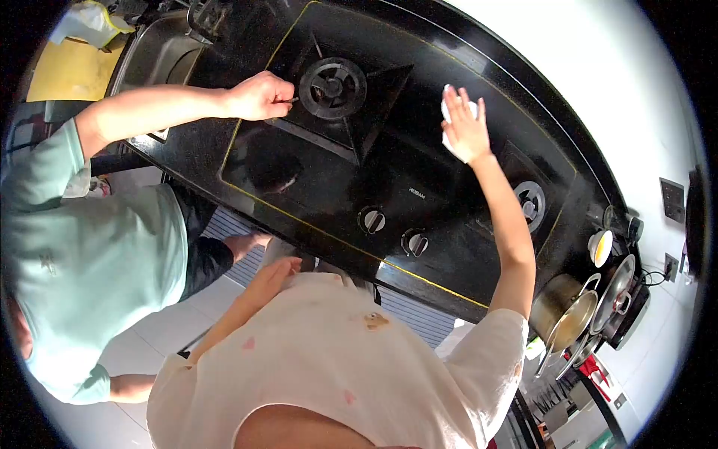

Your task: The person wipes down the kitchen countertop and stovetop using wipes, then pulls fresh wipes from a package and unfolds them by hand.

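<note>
Honestly, the right grip looked fine: fingers spread and pretty flat, pressing a white cloth onto the black hob instead of clutching it. My worry was that loose hold: on glossy glass the cloth could've bunched or slid out from under the palm if the push went sideways. The left grip was well back and left of it, down by the waist, fingers loose, nothing visible in it.

Closest obstacle was the right burner, just beside the forearm on the right, so a careless pull back could've snagged the cloth or knocked the wrist. Nearer the body and left of the right grip sat two knobs, easy to bump with a sleeve or cloth.

Farther left, another person's hand had its fingers at the edge of a pan support around the left burner. A wide sweep that way could've run into those fingers, or the support if it got tilted.

Out right, past the elbow, a pot, a glass lid and a small bowl crowded the table, so an elbow swing might've clipped something. The sink was way off left.
</note>
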{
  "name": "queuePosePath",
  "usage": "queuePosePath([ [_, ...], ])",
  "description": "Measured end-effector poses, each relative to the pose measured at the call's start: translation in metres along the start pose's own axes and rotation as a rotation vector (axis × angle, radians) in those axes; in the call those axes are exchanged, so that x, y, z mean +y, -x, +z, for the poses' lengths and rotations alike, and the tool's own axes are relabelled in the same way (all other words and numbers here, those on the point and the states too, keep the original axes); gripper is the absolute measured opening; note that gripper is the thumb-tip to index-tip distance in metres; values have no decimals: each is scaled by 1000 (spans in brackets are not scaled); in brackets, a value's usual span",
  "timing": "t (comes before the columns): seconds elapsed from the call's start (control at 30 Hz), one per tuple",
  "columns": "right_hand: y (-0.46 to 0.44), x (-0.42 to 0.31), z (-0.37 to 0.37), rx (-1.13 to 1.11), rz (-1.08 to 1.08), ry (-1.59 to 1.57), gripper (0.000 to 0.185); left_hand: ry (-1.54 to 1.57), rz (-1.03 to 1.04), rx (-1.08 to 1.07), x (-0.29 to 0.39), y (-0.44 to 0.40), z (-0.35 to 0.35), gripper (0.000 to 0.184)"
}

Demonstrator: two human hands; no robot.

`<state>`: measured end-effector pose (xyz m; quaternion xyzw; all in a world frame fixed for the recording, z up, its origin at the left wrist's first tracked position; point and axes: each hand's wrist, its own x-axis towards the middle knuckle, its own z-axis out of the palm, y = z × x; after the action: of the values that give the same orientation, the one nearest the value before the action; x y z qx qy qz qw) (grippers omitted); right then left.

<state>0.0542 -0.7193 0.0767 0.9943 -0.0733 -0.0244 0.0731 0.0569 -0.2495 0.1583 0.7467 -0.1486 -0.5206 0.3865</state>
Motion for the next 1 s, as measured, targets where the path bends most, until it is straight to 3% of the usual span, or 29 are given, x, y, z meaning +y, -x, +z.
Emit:
queuePosePath([
  [0.17,42,-60,-19,-22,-186,-252,62,52,-41,21,-5,7,16,36],
  [0.37,81,-109,-33,-128,-496,-287,57,76,-20,23,-12,5,26,33],
  [0.47,83,-119,-31,-63,-507,-330,55,79,-4,29,-11,3,27,32],
  [0.57,80,-119,-32,-35,-337,-360,55,84,-1,38,-16,1,28,32],
  [0.63,63,-110,-39,-71,-116,-162,57,63,14,43,-12,1,26,32],
  [0.77,26,-39,2,140,275,6,54,-12,-28,37,-10,1,16,32],
  [0.8,11,-17,13,96,354,70,55,-53,-17,44,-9,4,13,32],
  [0.9,-37,38,37,90,453,52,53,-40,-61,61,-15,13,8,32],
  [1.0,-79,57,48,96,368,48,51,45,-180,84,-16,24,8,32],
])
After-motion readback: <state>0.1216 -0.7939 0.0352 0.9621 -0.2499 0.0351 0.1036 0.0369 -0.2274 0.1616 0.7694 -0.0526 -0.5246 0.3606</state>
